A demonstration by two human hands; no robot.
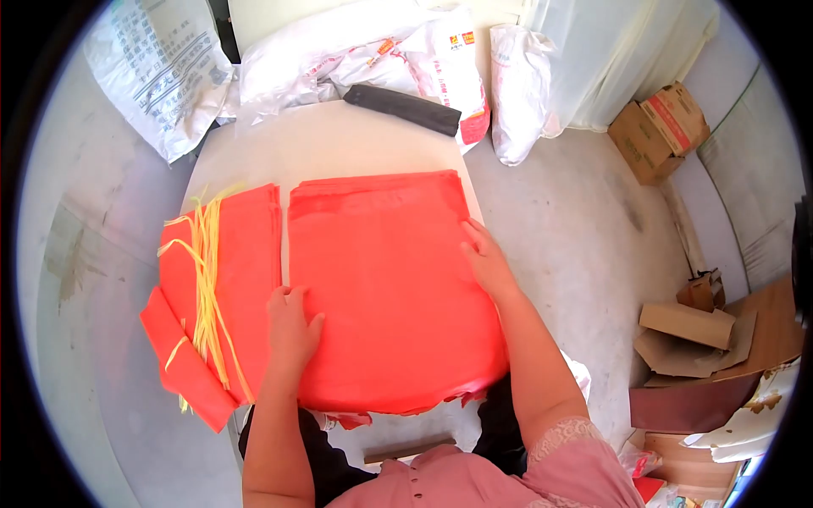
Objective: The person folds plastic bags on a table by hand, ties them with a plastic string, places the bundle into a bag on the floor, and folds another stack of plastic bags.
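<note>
A large stack of flat red sheets [381, 279] lies on the pale table [262, 144] in front of me. My left hand [293, 326] rests at the stack's left edge, fingers apart, thumb over the red surface. At the right edge is my right hand [489, 261], its fingers spread along the side of the stack. Neither hand grips anything. Left of the stack is a smaller red pile [247, 262] with yellow strips [206, 279] lying across it. A folded red piece [188, 360] sits at its lower left corner.
A dark roll [403, 109] lies at the table's far end, near white sacks [339, 51]. Another white sack [518, 93] stands on the floor beyond the right edge. Cardboard boxes [648, 140] are at the far right, with opened cardboard [690, 339] nearer on the right.
</note>
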